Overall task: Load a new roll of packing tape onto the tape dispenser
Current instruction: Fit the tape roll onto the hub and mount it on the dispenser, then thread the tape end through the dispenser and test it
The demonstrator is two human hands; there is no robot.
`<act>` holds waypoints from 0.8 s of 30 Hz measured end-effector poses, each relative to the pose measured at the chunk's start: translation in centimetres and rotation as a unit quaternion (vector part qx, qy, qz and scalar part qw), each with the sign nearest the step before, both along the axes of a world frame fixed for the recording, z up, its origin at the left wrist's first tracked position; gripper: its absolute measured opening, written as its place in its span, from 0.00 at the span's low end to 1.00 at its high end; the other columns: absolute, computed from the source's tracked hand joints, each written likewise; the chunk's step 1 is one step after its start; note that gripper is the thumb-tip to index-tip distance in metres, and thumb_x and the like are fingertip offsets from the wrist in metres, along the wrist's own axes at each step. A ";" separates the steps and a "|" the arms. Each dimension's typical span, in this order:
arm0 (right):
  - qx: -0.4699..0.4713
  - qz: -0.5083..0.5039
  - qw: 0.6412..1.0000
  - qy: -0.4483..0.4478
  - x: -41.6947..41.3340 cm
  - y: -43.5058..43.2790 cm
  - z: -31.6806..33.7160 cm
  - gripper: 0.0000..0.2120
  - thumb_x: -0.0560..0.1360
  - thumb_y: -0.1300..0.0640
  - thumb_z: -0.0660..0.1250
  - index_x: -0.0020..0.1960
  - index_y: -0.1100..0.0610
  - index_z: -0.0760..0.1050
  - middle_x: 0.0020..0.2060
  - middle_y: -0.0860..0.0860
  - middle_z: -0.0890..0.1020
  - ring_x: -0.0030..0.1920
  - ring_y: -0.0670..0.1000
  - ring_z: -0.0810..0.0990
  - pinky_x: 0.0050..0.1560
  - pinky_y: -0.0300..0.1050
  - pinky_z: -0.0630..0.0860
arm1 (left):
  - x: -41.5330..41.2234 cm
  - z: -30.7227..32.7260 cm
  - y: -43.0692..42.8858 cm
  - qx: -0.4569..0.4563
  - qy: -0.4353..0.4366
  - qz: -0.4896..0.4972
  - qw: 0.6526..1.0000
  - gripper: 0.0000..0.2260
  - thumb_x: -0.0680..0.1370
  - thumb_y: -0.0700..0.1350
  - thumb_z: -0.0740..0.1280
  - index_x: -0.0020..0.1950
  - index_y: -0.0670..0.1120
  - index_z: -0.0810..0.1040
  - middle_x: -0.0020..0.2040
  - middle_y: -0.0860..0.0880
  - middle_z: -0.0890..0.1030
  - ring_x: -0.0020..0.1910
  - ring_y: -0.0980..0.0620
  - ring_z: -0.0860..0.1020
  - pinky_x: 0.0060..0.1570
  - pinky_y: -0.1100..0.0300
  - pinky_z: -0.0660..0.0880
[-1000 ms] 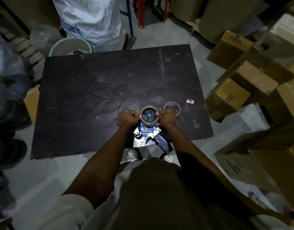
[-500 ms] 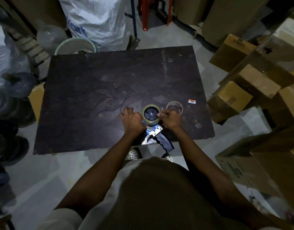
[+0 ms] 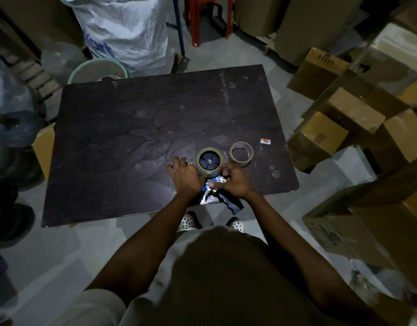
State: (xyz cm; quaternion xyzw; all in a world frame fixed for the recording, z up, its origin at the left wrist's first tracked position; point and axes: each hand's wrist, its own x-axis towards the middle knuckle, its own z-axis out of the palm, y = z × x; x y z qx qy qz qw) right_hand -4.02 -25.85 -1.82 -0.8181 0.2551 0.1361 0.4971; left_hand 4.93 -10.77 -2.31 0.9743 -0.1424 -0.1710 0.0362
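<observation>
A dark table (image 3: 132,137) fills the middle of the frame, and the work sits close to its near edge, right of centre. The tape dispenser (image 3: 222,196) lies there with its black wavy handle (image 3: 228,203) sticking out past the table's near edge, over the floor. A roll of packing tape (image 3: 210,162) is seated on the dispenser's black hub, its round face turned up.

The left hand (image 3: 187,176) is curled on the table, its fingers against the left side of the roll; whether it truly grips the roll or only steadies it cannot be told. The right hand (image 3: 235,182) is closed in a pinch at the lower right of the roll, over the dispenser's blue and metal front; what it pinches is too small and dark to make out.

Just right of the roll, apart from it, an empty tape core (image 3: 241,153) lies flat. A small orange-and-white label (image 3: 265,141) lies further right, near the table's right edge.

The rest of the tabletop, all of its left and far parts, is bare. Around it the floor is crowded: stacked cardboard boxes (image 3: 344,128) along the right of the frame, a white woven sack (image 3: 123,31) and a pale bucket (image 3: 97,71) at the far edge, dark bundles at the left. The person's perforated shoes (image 3: 188,222) show below the near edge.
</observation>
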 end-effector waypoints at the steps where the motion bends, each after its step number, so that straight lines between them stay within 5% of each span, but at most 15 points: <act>1: 0.009 0.011 1.000 0.006 -0.4 0.1 0.0 0.25 0.64 0.52 0.87 0.56 0.55 0.80 0.46 0.50 0.79 0.49 0.51 0.79 0.59 0.63 0.80 | -0.1 0.0 0.0 -0.005 0.000 0.001 1.000 0.17 0.75 0.59 0.69 0.54 0.50 0.87 0.73 0.44 0.73 0.76 0.40 0.62 0.70 0.42 0.61; 5: -0.001 0.077 0.995 0.064 -1.1 0.4 0.2 0.44 0.59 0.50 0.89 0.71 0.51 0.75 0.68 0.58 0.77 0.68 0.58 0.79 0.70 0.59 0.77 | -0.6 0.0 0.3 -0.026 -0.009 0.003 1.000 0.13 0.76 0.54 0.69 0.55 0.50 0.87 0.74 0.46 0.73 0.76 0.41 0.63 0.70 0.43 0.61; 10: -0.121 0.141 0.975 0.121 -1.6 1.5 -0.2 0.56 0.60 0.55 0.88 0.80 0.50 0.61 0.74 0.61 0.69 0.73 0.66 0.74 0.70 0.60 0.76 | -0.9 0.2 0.5 -0.033 -0.012 -0.004 0.999 0.12 0.77 0.53 0.69 0.54 0.48 0.86 0.73 0.46 0.74 0.76 0.41 0.63 0.69 0.43 0.61; 16: -0.175 0.107 0.972 0.118 -1.4 1.7 0.3 0.35 0.65 0.49 0.85 0.66 0.61 0.76 0.61 0.58 0.85 0.61 0.60 0.83 0.62 0.56 0.80 | -1.7 0.2 0.7 -0.050 -0.029 -0.001 0.998 0.12 0.77 0.51 0.68 0.52 0.45 0.87 0.72 0.44 0.72 0.77 0.40 0.62 0.69 0.42 0.60; 24: -0.181 0.059 0.977 0.095 -1.5 2.5 0.5 0.21 0.67 0.47 0.81 0.53 0.57 0.82 0.51 0.56 0.87 0.53 0.58 0.86 0.54 0.49 0.82 | -3.0 0.4 1.2 -0.089 -0.053 0.001 0.995 0.09 0.75 0.53 0.70 0.46 0.51 0.88 0.76 0.48 0.66 0.80 0.41 0.57 0.69 0.44 0.52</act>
